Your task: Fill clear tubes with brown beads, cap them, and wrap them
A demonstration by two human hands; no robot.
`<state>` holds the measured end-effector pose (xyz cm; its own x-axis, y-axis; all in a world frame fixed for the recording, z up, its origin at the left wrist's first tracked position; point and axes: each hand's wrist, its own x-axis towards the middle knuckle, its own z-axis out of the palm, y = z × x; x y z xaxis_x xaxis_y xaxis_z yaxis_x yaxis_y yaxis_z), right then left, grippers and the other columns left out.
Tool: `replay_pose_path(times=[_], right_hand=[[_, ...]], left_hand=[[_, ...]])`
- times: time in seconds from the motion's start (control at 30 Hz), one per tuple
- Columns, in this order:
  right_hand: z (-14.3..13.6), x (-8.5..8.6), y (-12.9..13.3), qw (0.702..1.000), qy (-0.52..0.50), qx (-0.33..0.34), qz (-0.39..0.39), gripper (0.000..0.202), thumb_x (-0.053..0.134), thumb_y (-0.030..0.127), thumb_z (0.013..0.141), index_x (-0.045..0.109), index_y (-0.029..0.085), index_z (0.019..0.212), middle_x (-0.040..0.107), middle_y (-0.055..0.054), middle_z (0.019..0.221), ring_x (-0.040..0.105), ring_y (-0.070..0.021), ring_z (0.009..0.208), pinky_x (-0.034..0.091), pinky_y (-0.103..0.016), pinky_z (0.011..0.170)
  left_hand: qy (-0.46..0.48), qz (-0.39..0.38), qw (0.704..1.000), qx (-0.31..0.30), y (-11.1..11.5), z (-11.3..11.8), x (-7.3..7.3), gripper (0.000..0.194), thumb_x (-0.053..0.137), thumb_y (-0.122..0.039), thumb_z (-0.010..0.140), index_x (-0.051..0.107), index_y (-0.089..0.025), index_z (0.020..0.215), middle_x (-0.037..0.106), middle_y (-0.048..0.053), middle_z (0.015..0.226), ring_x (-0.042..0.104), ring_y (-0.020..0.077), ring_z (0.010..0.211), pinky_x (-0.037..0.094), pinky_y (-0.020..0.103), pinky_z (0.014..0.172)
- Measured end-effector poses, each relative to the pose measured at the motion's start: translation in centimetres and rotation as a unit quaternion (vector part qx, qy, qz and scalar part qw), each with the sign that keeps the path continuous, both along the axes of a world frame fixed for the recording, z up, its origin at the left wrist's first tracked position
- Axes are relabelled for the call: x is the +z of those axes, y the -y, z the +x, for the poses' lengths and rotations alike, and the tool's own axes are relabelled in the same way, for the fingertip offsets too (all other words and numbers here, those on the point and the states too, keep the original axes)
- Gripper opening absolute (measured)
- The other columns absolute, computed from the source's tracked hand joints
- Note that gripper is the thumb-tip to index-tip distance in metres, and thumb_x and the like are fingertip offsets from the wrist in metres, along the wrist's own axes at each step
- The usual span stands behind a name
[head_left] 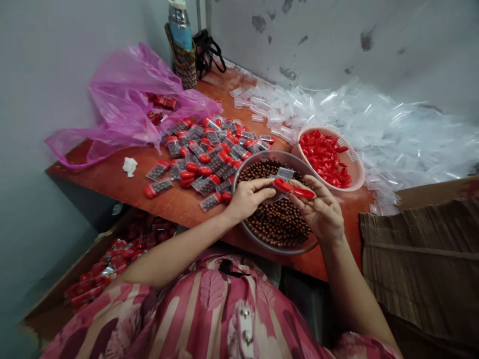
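Observation:
Over a metal bowl point(243, 227) of small round brown beads point(279, 229), both my hands hold a glossy red plastic cap point(303, 193). My left hand point(249, 199) pinches its left end between thumb and fingers. At the right end, my right hand point(324, 212) grips it with the thumb below and the other fingers partly spread. I cannot tell whether the red plastic is one piece or two touching. Clear plastic cases point(285, 173) lie on the beads just behind my fingers, partly hidden by them.
Left of the bowl are piled filled red-capped cases point(209, 159). A pink basket point(357, 174) of red caps point(324, 157) stands right, before heaped clear cases point(404, 129). A purple bag point(123, 94), a flask point(180, 30), a carton of red packs point(123, 249) and cardboard point(419, 254) surround the orange table.

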<state>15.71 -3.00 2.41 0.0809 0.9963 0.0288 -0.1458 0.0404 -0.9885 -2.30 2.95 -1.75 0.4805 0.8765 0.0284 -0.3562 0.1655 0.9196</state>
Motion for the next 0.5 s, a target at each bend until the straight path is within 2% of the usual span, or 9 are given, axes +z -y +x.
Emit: replay_pose_path(times=[0.13,0.2,0.27,0.33,0.4,0.5], right_hand=[[0.2,-0.4,0.0,0.999,0.003,-0.027,-0.036,0.027,0.073,0.040,0.072,0.066,0.023,0.091,0.071,-0.005,0.097,0.067,-0.0230,0.093,0.054,-0.042,0.087],[0.0,-0.4,-0.4,0.998,0.004,-0.003,-0.064,0.029,0.075,0.042,0.069,0.067,0.022,0.088,0.070,-0.005,0.093,0.067,-0.0216,0.088,0.055,-0.040,0.084],[-0.4,-0.3,-0.8,0.991,-0.023,0.053,-0.117,0.033,0.074,0.042,0.069,0.067,0.021,0.094,0.069,-0.005,0.096,0.066,-0.0206,0.088,0.055,-0.039,0.082],[-0.7,-0.2,-1.0,0.972,-0.075,0.125,-0.184,0.036,0.071,0.041,0.071,0.066,0.020,0.099,0.069,-0.005,0.098,0.066,-0.0204,0.088,0.055,-0.040,0.080],[-1.1,-0.3,-1.1,0.953,-0.120,0.162,-0.227,0.034,0.068,0.040,0.071,0.066,0.018,0.098,0.069,-0.006,0.093,0.066,-0.0198,0.085,0.055,-0.042,0.081],[-1.9,-0.8,-1.1,0.957,-0.147,0.126,-0.215,0.025,0.069,0.034,0.067,0.068,0.016,0.084,0.069,-0.004,0.081,0.065,-0.0176,0.077,0.055,-0.039,0.080]], left_hand=[[-0.087,0.135,0.987,0.017,0.3,-0.3,0.3,0.029,0.063,-0.030,0.079,0.071,-0.019,0.104,0.072,0.004,0.105,0.066,0.0211,0.096,0.050,0.033,0.091],[-0.118,0.196,0.973,0.022,0.4,-0.5,0.3,0.025,0.063,-0.028,0.080,0.072,-0.021,0.102,0.072,0.005,0.104,0.066,0.0199,0.096,0.049,0.033,0.093],[-0.142,0.244,0.959,0.036,0.5,-0.6,0.2,0.024,0.063,-0.025,0.080,0.072,-0.022,0.103,0.070,0.005,0.107,0.064,0.0192,0.100,0.047,0.033,0.095],[-0.167,0.275,0.946,0.049,0.5,-0.6,0.1,0.026,0.061,-0.023,0.081,0.071,-0.023,0.105,0.068,0.006,0.109,0.061,0.0189,0.106,0.046,0.033,0.097],[-0.183,0.293,0.937,0.051,0.5,-0.6,0.0,0.026,0.060,-0.022,0.083,0.070,-0.024,0.107,0.067,0.006,0.108,0.059,0.0188,0.109,0.046,0.032,0.097],[-0.182,0.314,0.930,0.049,0.5,-0.5,0.1,0.024,0.059,-0.021,0.083,0.071,-0.024,0.104,0.069,0.005,0.102,0.059,0.0189,0.107,0.048,0.032,0.095]])
